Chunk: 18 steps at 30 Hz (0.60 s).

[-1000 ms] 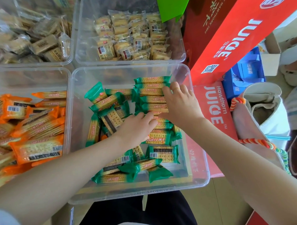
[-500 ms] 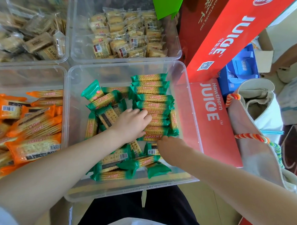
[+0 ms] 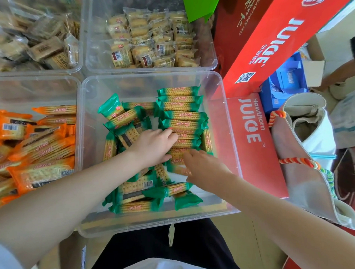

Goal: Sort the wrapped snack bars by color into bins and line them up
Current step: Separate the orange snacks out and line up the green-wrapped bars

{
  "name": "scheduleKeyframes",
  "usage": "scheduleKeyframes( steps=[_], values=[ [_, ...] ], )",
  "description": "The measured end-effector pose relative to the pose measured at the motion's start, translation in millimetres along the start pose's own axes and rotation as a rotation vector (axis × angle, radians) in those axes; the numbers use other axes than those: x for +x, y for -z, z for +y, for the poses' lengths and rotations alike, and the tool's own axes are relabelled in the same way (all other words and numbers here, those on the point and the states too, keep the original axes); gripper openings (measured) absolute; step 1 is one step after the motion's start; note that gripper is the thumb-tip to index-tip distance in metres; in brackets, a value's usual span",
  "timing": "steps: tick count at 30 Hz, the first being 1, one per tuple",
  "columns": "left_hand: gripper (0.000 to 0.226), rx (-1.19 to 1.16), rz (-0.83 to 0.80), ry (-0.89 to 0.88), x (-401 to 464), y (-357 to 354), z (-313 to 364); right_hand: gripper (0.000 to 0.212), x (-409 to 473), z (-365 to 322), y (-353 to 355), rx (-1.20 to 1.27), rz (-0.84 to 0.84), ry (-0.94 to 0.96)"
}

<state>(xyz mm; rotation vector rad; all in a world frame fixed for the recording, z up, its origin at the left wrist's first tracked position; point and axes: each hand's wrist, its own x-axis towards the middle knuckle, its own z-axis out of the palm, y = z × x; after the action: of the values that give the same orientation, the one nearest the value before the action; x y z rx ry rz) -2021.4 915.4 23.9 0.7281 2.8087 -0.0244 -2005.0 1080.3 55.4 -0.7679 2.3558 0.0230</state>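
My left hand (image 3: 153, 147) lies flat on the green bars, its fingers (image 3: 168, 134) fairly straight and pressing the left ends of the neat row (image 3: 182, 122) along the right side of the green bin (image 3: 227, 132). The row's bars lie crosswise, long axes left to right, stacked away from me. My right hand (image 3: 204, 165) sits at the row's near end, palm down; its fingers (image 3: 188, 154) curl onto the nearest bar (image 3: 176, 156), though I cannot tell whether they grip it or only touch. The loose green bars (image 3: 134, 192) lie jumbled just nearer me and leftward, closest to my left hand. Orange bars (image 3: 40, 147) fill the neighbouring bin.
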Motion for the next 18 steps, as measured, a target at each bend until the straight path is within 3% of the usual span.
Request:
scheduleKeyframes(
  steps=[2, 4, 9, 14, 18],
  values=[
    [0.051, 0.045, -0.021, -0.019, 0.3, 2.1, -1.2, 0.04, 0.9, -1.6, -3.1, 0.067, -0.175, 0.023],
    [0.052, 0.066, -0.043, -0.022, 0.3, 3.8, -1.5, 0.029, 0.2, 0.2, -1.7, 0.224, -0.252, -0.014],
    [0.048, 0.053, -0.044, -0.009, -0.8, 2.1, -1.6, 0.029, 6.2, 3.1, 1.1, 0.314, -0.356, -0.208],
    [0.048, 0.042, -0.049, -0.011, 0.4, 3.0, -1.9, 0.049, 7.6, 5.0, 3.7, 0.312, -0.405, -0.211],
    [0.05, 0.046, -0.068, -0.012, 1.1, 2.8, -3.1, 0.046, 6.4, -0.5, 4.7, 0.311, -0.436, -0.255]
  ],
)
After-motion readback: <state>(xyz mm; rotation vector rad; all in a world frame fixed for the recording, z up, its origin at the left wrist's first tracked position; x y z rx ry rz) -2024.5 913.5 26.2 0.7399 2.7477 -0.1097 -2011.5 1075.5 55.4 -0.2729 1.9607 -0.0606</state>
